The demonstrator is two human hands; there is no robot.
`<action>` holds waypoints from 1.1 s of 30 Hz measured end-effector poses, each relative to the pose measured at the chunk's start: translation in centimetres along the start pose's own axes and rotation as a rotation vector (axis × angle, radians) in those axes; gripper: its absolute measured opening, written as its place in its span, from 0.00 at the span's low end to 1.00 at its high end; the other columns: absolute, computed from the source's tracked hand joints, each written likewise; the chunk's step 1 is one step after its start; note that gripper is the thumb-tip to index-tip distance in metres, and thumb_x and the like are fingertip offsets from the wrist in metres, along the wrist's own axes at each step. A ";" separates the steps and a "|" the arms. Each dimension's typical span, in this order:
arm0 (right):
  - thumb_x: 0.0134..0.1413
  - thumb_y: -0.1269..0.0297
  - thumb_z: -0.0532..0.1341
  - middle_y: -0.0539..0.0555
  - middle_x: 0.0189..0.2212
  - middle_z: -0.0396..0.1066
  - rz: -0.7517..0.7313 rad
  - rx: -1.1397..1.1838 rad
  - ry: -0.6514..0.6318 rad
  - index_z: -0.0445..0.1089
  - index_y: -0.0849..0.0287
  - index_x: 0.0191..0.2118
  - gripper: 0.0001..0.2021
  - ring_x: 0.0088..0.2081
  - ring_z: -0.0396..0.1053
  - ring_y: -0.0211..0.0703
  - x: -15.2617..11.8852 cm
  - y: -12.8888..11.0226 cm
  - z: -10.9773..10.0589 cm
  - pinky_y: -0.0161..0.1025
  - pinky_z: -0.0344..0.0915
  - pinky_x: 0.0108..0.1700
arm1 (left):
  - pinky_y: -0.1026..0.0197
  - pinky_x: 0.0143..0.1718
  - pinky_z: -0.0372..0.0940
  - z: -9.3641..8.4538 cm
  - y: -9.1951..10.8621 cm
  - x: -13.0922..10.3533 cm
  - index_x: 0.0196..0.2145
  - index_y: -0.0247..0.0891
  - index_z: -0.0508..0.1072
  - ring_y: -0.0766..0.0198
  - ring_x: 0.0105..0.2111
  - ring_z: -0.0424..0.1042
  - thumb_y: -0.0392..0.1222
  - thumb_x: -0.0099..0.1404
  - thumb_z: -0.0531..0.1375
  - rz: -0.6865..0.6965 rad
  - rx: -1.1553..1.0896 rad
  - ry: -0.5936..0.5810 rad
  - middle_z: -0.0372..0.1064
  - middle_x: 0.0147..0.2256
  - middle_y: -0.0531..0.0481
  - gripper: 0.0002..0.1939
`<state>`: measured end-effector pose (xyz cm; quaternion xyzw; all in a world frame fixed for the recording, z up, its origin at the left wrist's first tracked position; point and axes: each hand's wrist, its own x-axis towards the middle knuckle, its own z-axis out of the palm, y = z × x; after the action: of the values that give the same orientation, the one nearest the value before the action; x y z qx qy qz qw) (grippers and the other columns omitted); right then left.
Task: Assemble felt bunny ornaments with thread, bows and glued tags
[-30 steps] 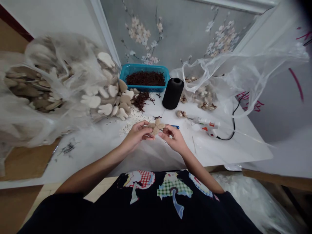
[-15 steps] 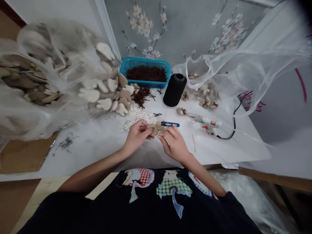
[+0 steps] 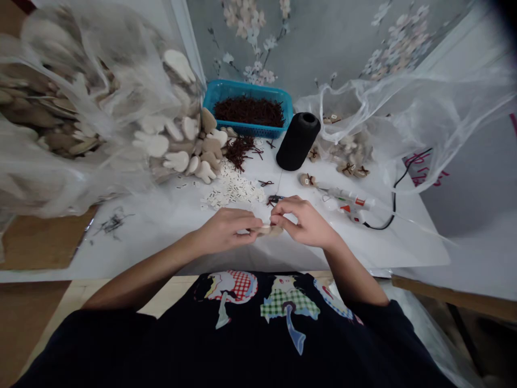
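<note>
My left hand (image 3: pixel 231 228) is closed on a small beige felt bunny-shaped piece (image 3: pixel 266 230), seen nearly edge-on and partly covered by the fingers. Thumb and fingers of my right hand (image 3: pixel 305 220) pinch at the same piece's right side; the exact contact is hidden. Just behind the right fingers, thread snips (image 3: pixel 275 199) lie mostly covered, with a dark brown bow beside them. A black cone of thread (image 3: pixel 298 141) stands behind, and a thin thread runs from it toward the hands. Small white tags (image 3: pixel 234 188) are heaped behind my left hand.
Brown bows fill a blue basket (image 3: pixel 248 129) at the back. Felt bunny pieces spill from a clear bag (image 3: pixel 133 102) at left. A glue gun (image 3: pixel 349 202) with a black cord lies right, near a finished tagged piece (image 3: pixel 307 179) and another clear bag (image 3: pixel 363 129).
Both hands have drawn slightly nearer me and turned, tipping the felt piece edge-on. My right hand now covers most of the snips. The view has shifted a little.
</note>
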<state>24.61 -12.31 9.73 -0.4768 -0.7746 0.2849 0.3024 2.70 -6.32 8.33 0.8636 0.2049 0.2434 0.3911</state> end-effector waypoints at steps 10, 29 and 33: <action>0.63 0.52 0.56 0.49 0.28 0.73 0.077 0.445 -0.135 0.70 0.57 0.33 0.14 0.31 0.69 0.38 -0.1 0.9 1.6 0.36 0.66 0.36 | 0.61 0.30 0.70 0.3 0.5 -2.3 0.24 0.45 0.77 0.56 0.30 0.78 0.49 0.49 0.68 -0.264 -0.138 0.193 0.79 0.31 0.47 0.07; 0.65 0.59 0.54 0.48 0.23 0.67 0.134 0.085 0.262 0.70 0.56 0.36 0.10 0.24 0.64 0.38 0.2 0.5 6.5 0.37 0.61 0.30 | 0.68 0.25 0.61 -0.3 -3.4 -4.8 0.29 0.40 0.71 0.68 0.21 0.65 0.46 0.57 0.61 -0.465 -0.090 0.163 0.67 0.22 0.56 0.08; 0.63 0.58 0.56 0.47 0.24 0.68 0.231 0.147 0.203 0.67 0.57 0.47 0.11 0.25 0.66 0.39 0.2 2.0 6.5 0.37 0.62 0.31 | 0.61 0.28 0.64 -4.7 -5.9 -8.2 0.39 0.39 0.73 0.60 0.25 0.69 0.53 0.61 0.60 -0.798 0.307 0.413 0.71 0.28 0.50 0.16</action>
<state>20.85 -12.35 4.01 -0.5655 -0.6572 0.3243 0.3784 -7.59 -4.46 4.33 0.6988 0.6278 0.2076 0.2728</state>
